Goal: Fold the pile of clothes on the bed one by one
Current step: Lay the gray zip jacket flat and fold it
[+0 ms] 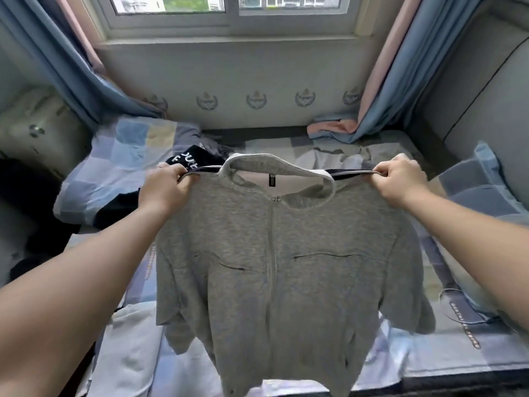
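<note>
Left hand (164, 186) and right hand (396, 181) were up, each grip clamped on a shoulder of the grey zip-front knit hoodie (274, 253), hung spread above the checked-sheet bed (446, 356); a black printed garment (194, 160) lay behind the hoodie.

Grey zip hoodie (274, 253) held up, front facing, above bed (446, 353).

The grey marl zip-front hooded jacket (286, 267) is cut off at 6 o'clock, so its hem is unseen, and it hides the middle of the checked blue bedsheet (446, 356). At 10 o'clock the left hand (164, 187) covers part of the black garment with white lettering (186, 160), which cannot be read. The small black neck label (271, 181) is too small to read.
</note>
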`<state>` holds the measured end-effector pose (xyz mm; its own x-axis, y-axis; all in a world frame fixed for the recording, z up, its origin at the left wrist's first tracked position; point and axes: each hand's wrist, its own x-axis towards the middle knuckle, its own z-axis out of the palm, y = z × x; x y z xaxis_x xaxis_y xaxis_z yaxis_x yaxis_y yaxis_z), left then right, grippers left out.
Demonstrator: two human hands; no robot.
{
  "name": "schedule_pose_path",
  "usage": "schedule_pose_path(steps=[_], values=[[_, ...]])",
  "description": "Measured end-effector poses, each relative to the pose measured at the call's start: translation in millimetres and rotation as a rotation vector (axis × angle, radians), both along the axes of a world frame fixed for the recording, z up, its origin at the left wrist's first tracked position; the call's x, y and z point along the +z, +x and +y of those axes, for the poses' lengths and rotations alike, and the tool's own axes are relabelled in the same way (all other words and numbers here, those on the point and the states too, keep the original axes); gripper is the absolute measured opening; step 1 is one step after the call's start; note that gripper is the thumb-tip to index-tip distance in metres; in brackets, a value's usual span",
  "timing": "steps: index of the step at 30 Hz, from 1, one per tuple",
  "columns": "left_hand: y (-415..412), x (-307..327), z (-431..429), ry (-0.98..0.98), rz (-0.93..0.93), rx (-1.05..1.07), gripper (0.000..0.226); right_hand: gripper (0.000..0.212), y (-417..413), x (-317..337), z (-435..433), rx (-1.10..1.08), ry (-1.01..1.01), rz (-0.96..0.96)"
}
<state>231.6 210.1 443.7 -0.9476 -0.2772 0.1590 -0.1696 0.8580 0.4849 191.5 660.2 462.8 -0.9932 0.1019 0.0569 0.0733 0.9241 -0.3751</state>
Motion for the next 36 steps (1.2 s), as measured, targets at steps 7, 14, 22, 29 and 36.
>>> schedule_pose_path(steps=[7,14,22,29,36], values=[[-182.5,-226.0,0.0,0.195,-0.219,0.183,0.061,0.07,-175.6,-221.3,-96.9,-0.188,-0.272,-0.33],[-112.7,-405.8,29.5,0.044,-0.505,-0.18,0.067,0.088,-101.7,-424.8,-113.3,-0.018,-0.045,-0.638],[-4.5,-469.4,81.9,-0.008,-0.687,-0.384,0.068,0.078,6.8,-480.9,-70.2,0.061,-0.049,-0.723],[102.4,-515.3,153.2,-0.089,-0.793,-0.594,0.07,0.086,103.1,-525.2,-0.4,0.091,0.032,-0.902],[129.6,-569.7,235.0,-0.219,-0.733,-0.618,0.065,0.086,138.9,-575.5,27.2,0.193,0.18,-0.808]])
